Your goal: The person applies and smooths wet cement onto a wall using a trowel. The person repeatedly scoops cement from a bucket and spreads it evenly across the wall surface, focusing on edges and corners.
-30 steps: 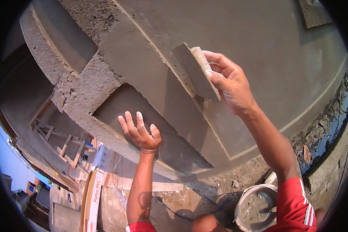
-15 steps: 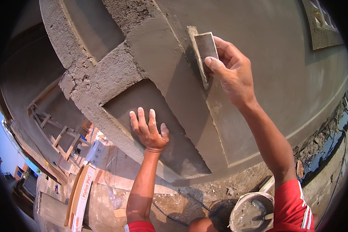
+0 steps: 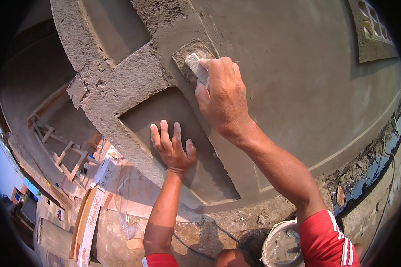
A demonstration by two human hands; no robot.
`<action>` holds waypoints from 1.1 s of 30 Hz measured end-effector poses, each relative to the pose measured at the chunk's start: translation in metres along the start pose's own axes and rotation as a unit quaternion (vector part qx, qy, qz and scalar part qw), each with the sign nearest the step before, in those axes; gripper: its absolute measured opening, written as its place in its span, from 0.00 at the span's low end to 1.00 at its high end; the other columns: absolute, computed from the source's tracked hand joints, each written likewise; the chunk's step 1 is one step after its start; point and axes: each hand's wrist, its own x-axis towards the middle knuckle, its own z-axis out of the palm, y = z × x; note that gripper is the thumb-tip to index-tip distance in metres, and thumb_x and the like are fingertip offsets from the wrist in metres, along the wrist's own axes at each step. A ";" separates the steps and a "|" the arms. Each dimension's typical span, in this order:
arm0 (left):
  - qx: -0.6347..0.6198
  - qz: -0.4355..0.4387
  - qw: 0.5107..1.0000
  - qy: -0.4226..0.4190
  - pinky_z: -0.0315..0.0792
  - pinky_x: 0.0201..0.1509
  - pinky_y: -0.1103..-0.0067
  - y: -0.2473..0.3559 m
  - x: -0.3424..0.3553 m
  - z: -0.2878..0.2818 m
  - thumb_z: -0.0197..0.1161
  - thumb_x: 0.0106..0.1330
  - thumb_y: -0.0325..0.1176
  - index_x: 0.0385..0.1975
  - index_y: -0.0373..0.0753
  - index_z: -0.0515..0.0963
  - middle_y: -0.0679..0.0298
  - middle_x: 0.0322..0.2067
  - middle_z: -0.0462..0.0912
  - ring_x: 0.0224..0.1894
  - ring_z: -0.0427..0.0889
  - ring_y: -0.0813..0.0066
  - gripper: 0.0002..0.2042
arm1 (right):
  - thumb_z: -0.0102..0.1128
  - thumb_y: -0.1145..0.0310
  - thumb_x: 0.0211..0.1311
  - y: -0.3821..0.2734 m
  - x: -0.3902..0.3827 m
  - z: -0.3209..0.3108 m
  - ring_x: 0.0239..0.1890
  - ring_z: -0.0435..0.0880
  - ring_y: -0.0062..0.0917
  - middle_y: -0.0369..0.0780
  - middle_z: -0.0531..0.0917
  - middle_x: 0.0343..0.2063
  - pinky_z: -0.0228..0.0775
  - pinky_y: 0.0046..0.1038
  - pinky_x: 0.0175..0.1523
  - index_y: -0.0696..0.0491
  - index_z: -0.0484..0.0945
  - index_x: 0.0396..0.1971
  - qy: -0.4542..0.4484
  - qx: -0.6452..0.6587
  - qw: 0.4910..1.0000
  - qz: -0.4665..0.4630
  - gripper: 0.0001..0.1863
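Observation:
My right hand grips the pale block handle of a small rectangular plastering float. The float's plate lies against the smooth grey band of the wall, close to the rough raised border. Some of the plate is hidden behind my fingers. Lower and to the left, my left hand rests with fingers spread on the recessed dark panel, holding nothing. Grey mortar dusts its fingertips.
A bucket of wet mortar stands below, near my right sleeve. At the left are a wooden trestle and a long cardboard box. A latticed vent sits upper right, and a ditch with dark water runs along the wall's foot.
My right hand has moved left with the float, which was tilted edge-on to the wall and now lies flatter on the band. My left hand stays on the panel.

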 end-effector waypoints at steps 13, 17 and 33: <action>0.018 0.013 1.000 -0.006 0.53 0.69 0.52 0.001 0.003 -0.002 0.47 0.70 0.47 0.61 0.33 0.69 0.45 0.66 0.61 0.70 0.53 0.37 0.26 | 0.56 0.75 0.64 0.051 0.032 -0.067 0.35 0.81 0.21 0.44 0.84 0.38 0.76 0.25 0.39 0.59 0.70 0.60 -0.038 0.364 0.906 0.215 0.24; 0.022 0.013 1.000 -0.012 0.54 0.69 0.52 -0.002 0.001 -0.006 0.47 0.71 0.47 0.61 0.32 0.69 0.45 0.66 0.61 0.70 0.54 0.37 0.27 | 0.57 0.72 0.64 0.055 0.041 -0.058 0.32 0.80 0.19 0.42 0.84 0.34 0.75 0.23 0.38 0.59 0.70 0.61 -0.102 0.363 0.901 0.214 0.25; 0.030 0.023 0.999 -0.011 0.53 0.70 0.50 -0.001 0.002 -0.003 0.49 0.63 0.39 0.61 0.31 0.68 0.44 0.66 0.60 0.70 0.53 0.36 0.27 | 0.59 0.72 0.65 0.058 -0.117 -0.119 0.45 0.82 0.22 0.43 0.82 0.44 0.75 0.27 0.52 0.57 0.70 0.62 -0.142 0.376 0.841 0.362 0.25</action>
